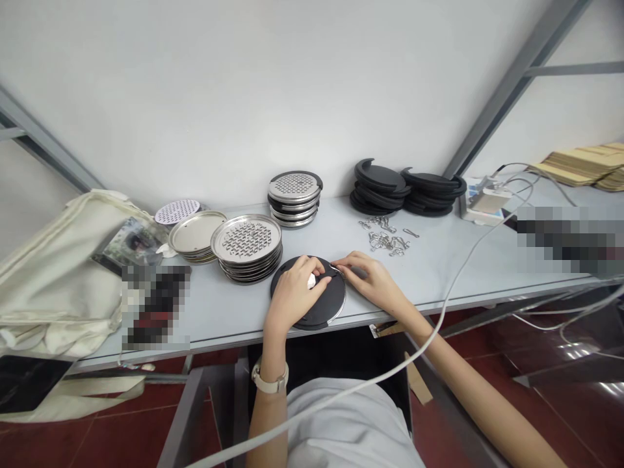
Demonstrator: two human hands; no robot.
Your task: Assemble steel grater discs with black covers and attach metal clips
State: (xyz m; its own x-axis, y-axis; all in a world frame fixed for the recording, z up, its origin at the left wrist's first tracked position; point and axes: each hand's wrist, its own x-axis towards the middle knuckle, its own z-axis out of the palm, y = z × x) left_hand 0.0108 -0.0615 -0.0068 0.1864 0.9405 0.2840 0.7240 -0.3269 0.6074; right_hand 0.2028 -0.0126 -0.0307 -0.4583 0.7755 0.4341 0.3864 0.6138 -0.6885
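Observation:
A round black disc [329,300], with a thin shiny rim on its right side, lies flat at the table's front edge. My left hand [295,291] rests over its left part, fingers curled and holding it down. A small white thing [311,281] shows between the thumb and fingers of that hand; what it is I cannot tell. At the disc's upper right edge, my right hand [370,279] pinches a small metal clip [336,268] with thumb and forefinger. More metal clips [387,242] lie loose in a pile behind the right hand.
To the left stand a stack of metal grater plates [246,240] and a stack of plain metal discs [195,232]. Assembled graters [295,188] and black ring holders [380,185] are stacked at the back. A white cable [451,296] crosses in front of my right arm.

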